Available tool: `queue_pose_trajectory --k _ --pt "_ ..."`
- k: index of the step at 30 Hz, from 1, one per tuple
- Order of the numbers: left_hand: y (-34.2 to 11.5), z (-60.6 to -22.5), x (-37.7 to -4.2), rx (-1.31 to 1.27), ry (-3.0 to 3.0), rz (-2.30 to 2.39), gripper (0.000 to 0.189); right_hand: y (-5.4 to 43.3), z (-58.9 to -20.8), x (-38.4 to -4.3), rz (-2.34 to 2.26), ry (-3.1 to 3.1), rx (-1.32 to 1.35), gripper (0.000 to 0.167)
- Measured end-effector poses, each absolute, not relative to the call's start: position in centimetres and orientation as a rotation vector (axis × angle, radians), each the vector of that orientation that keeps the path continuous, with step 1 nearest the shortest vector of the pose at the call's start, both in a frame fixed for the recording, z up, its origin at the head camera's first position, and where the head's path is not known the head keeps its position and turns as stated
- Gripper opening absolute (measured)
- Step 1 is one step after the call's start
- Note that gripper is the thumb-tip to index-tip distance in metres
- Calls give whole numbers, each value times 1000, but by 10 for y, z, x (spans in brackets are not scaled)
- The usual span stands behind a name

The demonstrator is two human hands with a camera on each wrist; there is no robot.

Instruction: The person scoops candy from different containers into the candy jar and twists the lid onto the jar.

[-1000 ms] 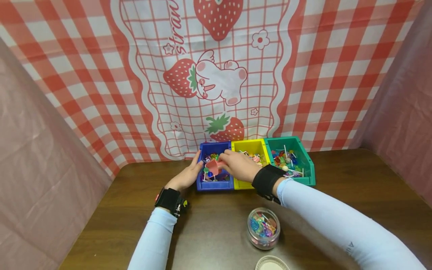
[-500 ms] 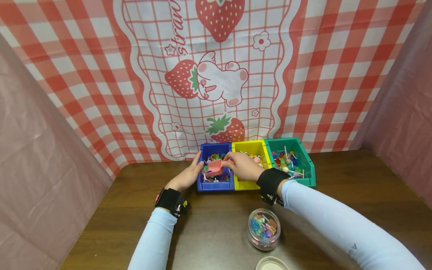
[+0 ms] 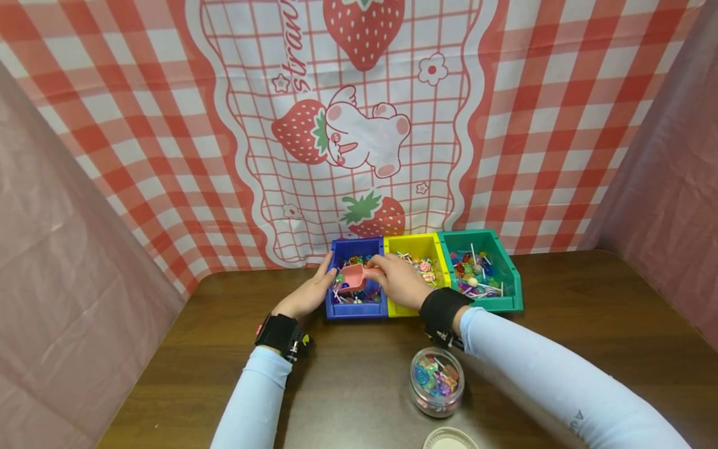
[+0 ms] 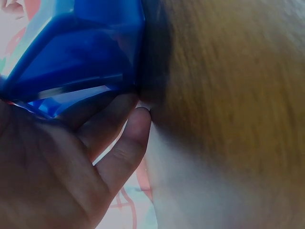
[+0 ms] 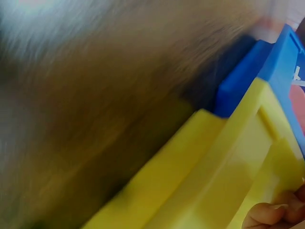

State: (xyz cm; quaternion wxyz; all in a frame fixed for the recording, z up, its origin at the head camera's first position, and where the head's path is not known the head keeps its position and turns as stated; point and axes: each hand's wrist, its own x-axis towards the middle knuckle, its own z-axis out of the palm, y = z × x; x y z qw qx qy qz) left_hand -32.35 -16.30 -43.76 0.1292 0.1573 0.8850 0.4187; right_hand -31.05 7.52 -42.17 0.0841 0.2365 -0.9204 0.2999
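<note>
My right hand (image 3: pixel 399 280) grips a small pink scoop (image 3: pixel 352 275) by its handle, held over the blue bin (image 3: pixel 359 310) of mixed candies (image 3: pixel 359 298). A few candies show at the scoop's left edge. My left hand (image 3: pixel 307 295) holds the blue bin's left wall, thumb at the rim and fingers along the outside. In the left wrist view, the fingers (image 4: pixel 128 143) lie against the blue side wall. The right wrist view shows fingertips (image 5: pixel 267 213) of my right hand over the yellow bin (image 5: pixel 228 167), with a sliver of the scoop (image 5: pixel 298 102) inside the blue bin.
Right of the blue bin stand the yellow bin and a green bin (image 3: pixel 513 284), both with candies and lollipops. A clear jar (image 3: pixel 437 408) filled with candies stands nearer on the wooden table (image 3: pixel 348 374). A pale lid (image 3: pixel 450 440) lies at the front edge of view.
The scoop, first tipped down among the candies, has levelled and lifted a little, moved right, then back slightly left. My left hand has stayed on the blue bin.
</note>
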Motion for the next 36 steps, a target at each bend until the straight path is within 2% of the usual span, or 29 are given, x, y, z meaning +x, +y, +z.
queue_pose_trajectory --k 15,36 --pt "-167 -439 -325 569 2470 1340 57 83 -424 -305 1088 -2721 587 26" --pt "-168 -439 -325 539 2487 1307 58 111 -423 -296 1510 -2648 429 28"
